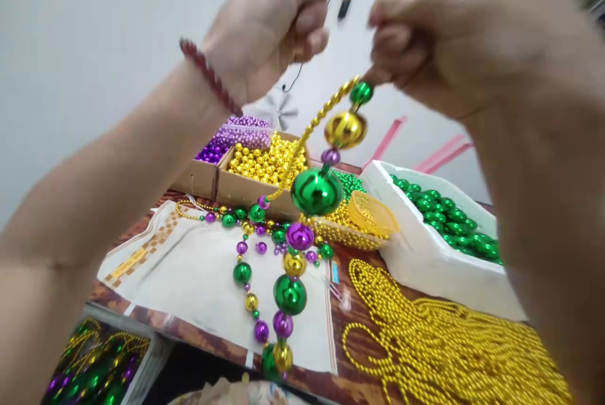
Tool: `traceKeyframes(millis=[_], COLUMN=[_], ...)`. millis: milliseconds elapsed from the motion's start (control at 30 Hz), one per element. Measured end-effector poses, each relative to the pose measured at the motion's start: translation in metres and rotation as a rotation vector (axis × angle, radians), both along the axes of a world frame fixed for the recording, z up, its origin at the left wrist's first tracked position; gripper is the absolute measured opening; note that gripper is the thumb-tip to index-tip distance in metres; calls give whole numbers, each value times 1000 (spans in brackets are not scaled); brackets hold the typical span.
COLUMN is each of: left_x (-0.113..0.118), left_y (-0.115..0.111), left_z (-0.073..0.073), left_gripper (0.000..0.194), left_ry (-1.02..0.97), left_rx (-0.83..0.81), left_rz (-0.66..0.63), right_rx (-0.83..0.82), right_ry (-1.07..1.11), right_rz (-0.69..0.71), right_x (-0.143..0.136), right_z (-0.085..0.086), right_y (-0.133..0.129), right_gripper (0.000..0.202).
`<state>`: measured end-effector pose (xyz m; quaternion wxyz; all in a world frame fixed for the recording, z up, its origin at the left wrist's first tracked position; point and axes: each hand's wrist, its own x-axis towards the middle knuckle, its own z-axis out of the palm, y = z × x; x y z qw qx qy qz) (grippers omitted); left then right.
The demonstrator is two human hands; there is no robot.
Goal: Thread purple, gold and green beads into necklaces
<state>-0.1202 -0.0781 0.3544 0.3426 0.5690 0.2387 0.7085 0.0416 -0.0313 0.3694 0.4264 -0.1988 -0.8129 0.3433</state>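
A bead necklace (316,192) of green, gold and purple balls hangs in a loop in front of me, with a length of small gold beads on one side. My right hand (439,33), raised at the upper right, pinches the top of it. Beside it, at the top middle, my left hand (302,8) is closed and blurred, with a dark red bracelet on its wrist. A thin white streak shows at its fingers, but I cannot make out what they hold. The necklace's lower end dangles over the table's front edge.
A white cloth (189,285) lies on the table with more strung beads at its back. Behind stand boxes of gold balls (265,162) and purple balls. A white foam box (425,273) holds green balls. Gold bead strands (454,342) spread at right; a bin (99,361) of necklaces sits lower left.
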Motion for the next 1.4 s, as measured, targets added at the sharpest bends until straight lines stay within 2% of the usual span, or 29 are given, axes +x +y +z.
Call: traceKeyframes(millis=[100,200,267,433,533,633,700,733,767,833,900,933,1000,1033,1133,1200,1267,1333,1400], left_x=[2,-3,-5,-5,-23,-61,-82,-86,-85,-67,-33,-15,16,28,45,48,49,50,53], left_y=[-3,-2,2,-3,-20,-22,-4,8,21,43,55,56,52,48,41,41,43,45,45], left_z=[-20,-40,-48,-55,-57,-72,-93,-105,-118,-140,-151,-153,-151,-147,-133,-120,-102,-83,-64], left_gripper=[34,31,29,26,22,26,38,38,33,22,32,40,53,57,54,53,53,47,36], left_ry=[-1,3,17,101,119,-139,-389,-469,-472,-275,5,97,144,116,3,32,140,235,284], left_rx=[12,47,94,86,211,293,214,142,8,-264,-432,-461,-417,-369,-272,-273,-269,-230,-176], left_rz=[13,33,43,50,-17,-132,-197,-216,-252,-412,-713,-864,-1108,-1175,-1208,-1183,-1112,-948,-717], right_rx=[99,69,65,149,252,299,286,278,272,270,279,286,291,288,290,321,369,413,444], right_ry=[-89,-189,-218,-309,-388,-404,-380,-366,-354,-341,-337,-336,-342,-346,-385,-430,-471,-500,-536], right_rz=[-17,0,3,36,69,118,184,220,254,307,334,337,321,308,279,234,143,23,-93], right_x=[-5,-8,-7,-9,-7,-1,1,1,1,-2,-4,-4,-1,1,11,19,27,34,39], right_z=[-13,-35,-44,-55,-57,-57,-54,-52,-50,-44,-37,-34,-26,-23,-11,-1,10,21,32], right_y=[-11,-15,-15,-16,-17,-19,-20,-21,-22,-25,-29,-31,-34,-36,-39,-39,-37,-34,-27], right_gripper=[27,26,22,25,27,22,22,23,23,24,24,23,22,22,21,21,21,20,18])
